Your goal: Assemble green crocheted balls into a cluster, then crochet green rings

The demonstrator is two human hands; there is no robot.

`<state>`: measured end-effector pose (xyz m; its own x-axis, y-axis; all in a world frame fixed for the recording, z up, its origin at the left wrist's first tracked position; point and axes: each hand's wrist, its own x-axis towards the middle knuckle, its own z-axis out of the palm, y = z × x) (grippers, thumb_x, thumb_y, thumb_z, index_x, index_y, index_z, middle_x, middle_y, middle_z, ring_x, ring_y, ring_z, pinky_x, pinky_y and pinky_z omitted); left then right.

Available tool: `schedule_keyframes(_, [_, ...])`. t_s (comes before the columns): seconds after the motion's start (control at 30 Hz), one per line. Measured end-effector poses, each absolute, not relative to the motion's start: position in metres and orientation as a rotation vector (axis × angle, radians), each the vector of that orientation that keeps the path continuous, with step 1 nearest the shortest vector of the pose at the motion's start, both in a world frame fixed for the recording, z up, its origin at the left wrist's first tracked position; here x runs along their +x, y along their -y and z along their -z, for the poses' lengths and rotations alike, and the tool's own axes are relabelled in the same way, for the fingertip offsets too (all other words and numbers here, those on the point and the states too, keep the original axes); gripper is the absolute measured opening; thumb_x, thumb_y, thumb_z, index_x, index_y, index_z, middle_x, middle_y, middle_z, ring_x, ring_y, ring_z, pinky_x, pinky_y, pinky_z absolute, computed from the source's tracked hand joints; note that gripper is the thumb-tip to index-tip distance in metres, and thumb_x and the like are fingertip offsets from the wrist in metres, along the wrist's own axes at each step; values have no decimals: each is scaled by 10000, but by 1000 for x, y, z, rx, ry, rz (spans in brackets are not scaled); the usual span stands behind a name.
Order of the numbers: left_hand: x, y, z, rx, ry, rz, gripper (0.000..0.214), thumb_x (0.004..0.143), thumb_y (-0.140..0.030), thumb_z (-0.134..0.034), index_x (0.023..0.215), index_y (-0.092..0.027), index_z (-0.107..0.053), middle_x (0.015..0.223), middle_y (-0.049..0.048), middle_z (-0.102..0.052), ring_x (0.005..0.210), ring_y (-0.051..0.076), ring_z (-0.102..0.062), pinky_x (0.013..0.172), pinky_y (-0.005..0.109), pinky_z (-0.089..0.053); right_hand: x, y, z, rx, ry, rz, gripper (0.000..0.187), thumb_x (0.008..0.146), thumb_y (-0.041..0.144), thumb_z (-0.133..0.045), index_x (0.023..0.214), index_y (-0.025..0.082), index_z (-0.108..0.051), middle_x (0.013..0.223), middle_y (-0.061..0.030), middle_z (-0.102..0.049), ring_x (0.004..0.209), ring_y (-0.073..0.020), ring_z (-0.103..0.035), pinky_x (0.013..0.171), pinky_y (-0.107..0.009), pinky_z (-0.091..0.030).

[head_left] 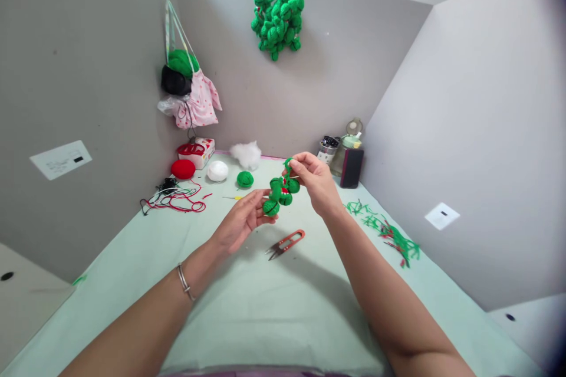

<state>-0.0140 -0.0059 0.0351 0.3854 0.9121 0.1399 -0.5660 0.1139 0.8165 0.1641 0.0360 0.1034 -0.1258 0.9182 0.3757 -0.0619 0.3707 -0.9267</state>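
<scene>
Between my hands, above the middle of the table, is a green crocheted ornament [271, 207] made of round balls with dark lines and a little red and white. My right hand [315, 181] pinches its narrow upper end between thumb and fingers. From the left, my left hand [246, 217] holds the lower balls, its fingers partly hidden behind them. A pair of thread snips [290, 241] with orange handles lies on the table just below the hands. Behind my left hand sits a small green yarn ball [244, 179].
Red yarn [183, 169], white yarn [217, 171] and white stuffing [247, 155] stand along the back. Tangled cords [181, 199] lie left, green yarn scraps [391, 238] right. A dark upright box [352, 168] fills the back right corner. A green crocheted bunch [278, 20] hangs above.
</scene>
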Motion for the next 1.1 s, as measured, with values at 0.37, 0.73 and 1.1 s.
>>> schedule_keyframes(0.37, [-8, 7, -29, 1010, -458, -1144, 446, 847, -358, -738, 1257, -230, -619, 1196, 80, -674, 1135, 207, -611, 1060, 404, -414, 159, -30, -105, -795, 1488, -1047, 313, 793, 474, -742, 807, 201, -588, 696, 1, -692, 623, -116, -602, 563, -222, -461])
schedule_keyframes(0.73, [-3, 14, -31, 1033, -457, -1020, 236, 832, -371, -742, 975, -184, -753, 1001, 46, -712, 962, 216, -696, 1009, 408, -471, 165, -34, -106, -819, 1420, -1114, 289, 793, 439, -743, 810, 198, -585, 749, -15, -722, 629, -123, -640, 574, -228, -479])
schedule_keyframes(1.1, [-6, 6, -30, 995, -444, -1183, 430, 920, -518, -586, 1197, -199, -668, 1194, 93, -685, 1089, 208, -624, 978, 357, -473, 158, -27, -101, -813, 1586, -1204, 297, 808, 465, -734, 826, 203, -597, 769, -19, -728, 676, -135, -658, 599, -240, -498])
